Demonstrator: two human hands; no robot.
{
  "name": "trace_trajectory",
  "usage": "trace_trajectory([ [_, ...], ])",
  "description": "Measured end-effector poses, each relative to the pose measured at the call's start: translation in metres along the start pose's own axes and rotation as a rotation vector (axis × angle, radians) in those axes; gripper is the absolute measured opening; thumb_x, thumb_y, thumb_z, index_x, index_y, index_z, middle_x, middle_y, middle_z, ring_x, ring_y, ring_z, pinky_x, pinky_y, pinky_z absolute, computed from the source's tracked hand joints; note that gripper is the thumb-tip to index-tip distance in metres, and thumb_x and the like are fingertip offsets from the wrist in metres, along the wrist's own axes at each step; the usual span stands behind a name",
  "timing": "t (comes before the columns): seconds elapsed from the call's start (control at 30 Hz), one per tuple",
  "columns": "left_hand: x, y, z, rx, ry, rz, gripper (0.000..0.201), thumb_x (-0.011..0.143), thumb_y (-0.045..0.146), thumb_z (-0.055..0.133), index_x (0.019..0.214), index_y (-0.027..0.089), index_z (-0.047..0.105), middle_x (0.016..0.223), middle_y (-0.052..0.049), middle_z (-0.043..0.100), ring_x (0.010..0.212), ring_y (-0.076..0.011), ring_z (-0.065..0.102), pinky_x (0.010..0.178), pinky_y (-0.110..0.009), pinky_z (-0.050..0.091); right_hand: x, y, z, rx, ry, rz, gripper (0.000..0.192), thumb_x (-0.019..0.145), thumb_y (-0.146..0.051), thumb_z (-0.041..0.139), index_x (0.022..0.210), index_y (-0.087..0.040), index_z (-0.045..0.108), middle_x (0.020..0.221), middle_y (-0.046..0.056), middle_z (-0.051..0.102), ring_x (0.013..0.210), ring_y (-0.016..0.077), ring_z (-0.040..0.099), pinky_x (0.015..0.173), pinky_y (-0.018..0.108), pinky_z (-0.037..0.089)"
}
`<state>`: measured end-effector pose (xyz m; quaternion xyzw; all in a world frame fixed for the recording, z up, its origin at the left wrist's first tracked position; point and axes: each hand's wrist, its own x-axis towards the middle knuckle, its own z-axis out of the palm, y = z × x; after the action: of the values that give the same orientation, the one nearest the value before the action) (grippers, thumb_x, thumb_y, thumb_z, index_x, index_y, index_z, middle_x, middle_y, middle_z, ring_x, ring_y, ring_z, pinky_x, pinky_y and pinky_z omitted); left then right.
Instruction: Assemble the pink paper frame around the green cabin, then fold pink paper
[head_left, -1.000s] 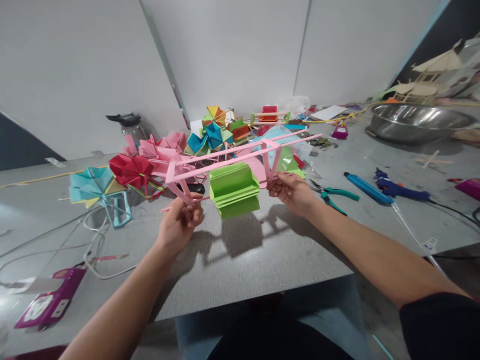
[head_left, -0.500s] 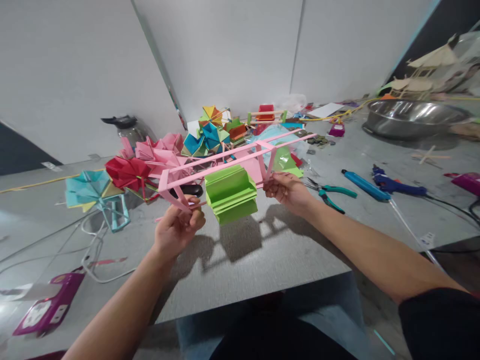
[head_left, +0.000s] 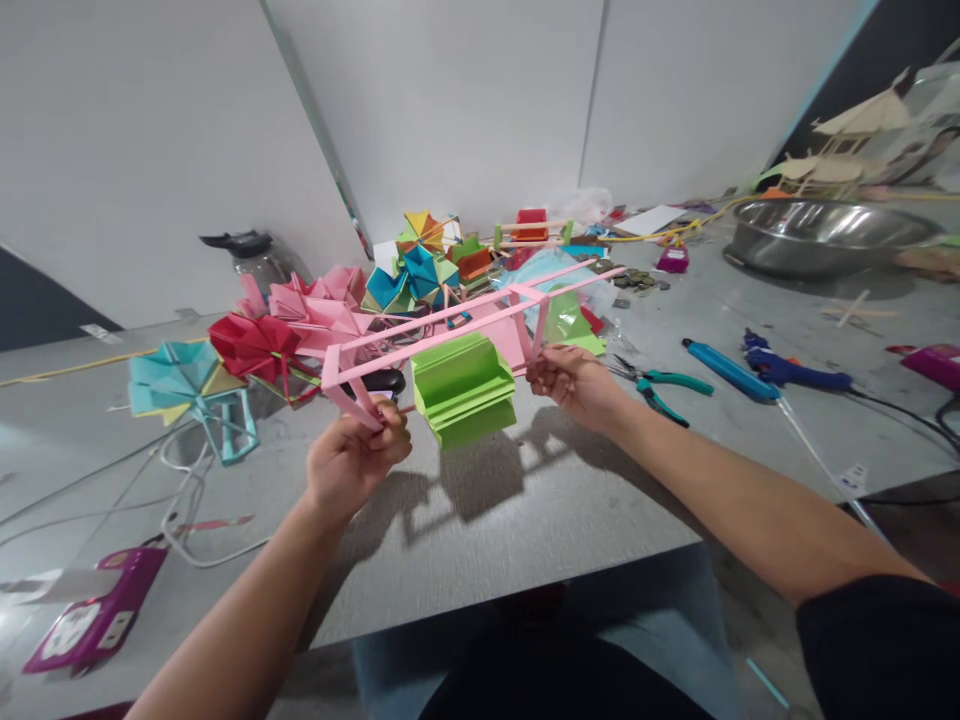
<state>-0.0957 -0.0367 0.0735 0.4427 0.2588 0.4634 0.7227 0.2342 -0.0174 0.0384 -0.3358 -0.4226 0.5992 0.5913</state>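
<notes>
Little shift over the last second: long pink paper-strip frame (head_left: 450, 325) tipped slightly, left end lower, held just above the grey surface (head_left: 525, 510) at frame centre. Left hand (head_left: 352, 462) pinched on its left leg, right hand (head_left: 574, 382) pinched on right leg. Green folded paper box (head_left: 463, 388) hanging beneath.

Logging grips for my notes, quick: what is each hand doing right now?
Left hand: closed on the near left leg of the pink frame.
Right hand: closed on the frame's right leg.

bare table (head_left: 525, 520) below pink frame (head_left: 450, 325)
</notes>
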Motion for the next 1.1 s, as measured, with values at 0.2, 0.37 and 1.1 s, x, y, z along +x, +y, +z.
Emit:
trace_trajectory([
  [0.2,-0.0003,0.0014,0.0023,-0.009,0.013,0.022,0.005,0.075,0.017,0.068,0.07,0.016,0.069,0.06,0.004,0.035,0.049,-0.0093,0.03,0.051,-0.023,0.037,-0.0029,-0.0001,0.0026,-0.056,-0.002,0.048,0.027,0.077,-0.043,0.095,0.077,-0.023,0.077,0.077,0.005,0.075,0.067,0.0163,0.063,0.065,0.033,0.055],
  [0.37,-0.0006,0.0016,0.0019,-0.022,0.036,0.028,0.005,0.074,0.014,0.065,0.071,0.017,0.068,0.06,0.003,0.036,0.05,-0.0116,0.03,0.051,-0.026,0.037,-0.0036,-0.0005,0.0064,-0.037,0.029,0.066,0.024,0.073,-0.039,0.094,0.073,-0.023,0.076,0.075,0.004,0.074,0.065,0.015,0.061,0.065,0.032,0.054],
  [1.1,-0.0012,0.0019,0.0013,-0.091,0.046,-0.024,0.011,0.074,0.016,0.065,0.068,0.02,0.057,0.06,0.006,0.026,0.047,-0.0102,0.025,0.049,-0.023,0.037,-0.0049,-0.0025,0.0064,-0.058,-0.025,0.041,0.022,0.074,-0.035,0.095,0.08,-0.024,0.077,0.077,0.003,0.074,0.069,0.0169,0.064,0.072,0.037,0.055],
])
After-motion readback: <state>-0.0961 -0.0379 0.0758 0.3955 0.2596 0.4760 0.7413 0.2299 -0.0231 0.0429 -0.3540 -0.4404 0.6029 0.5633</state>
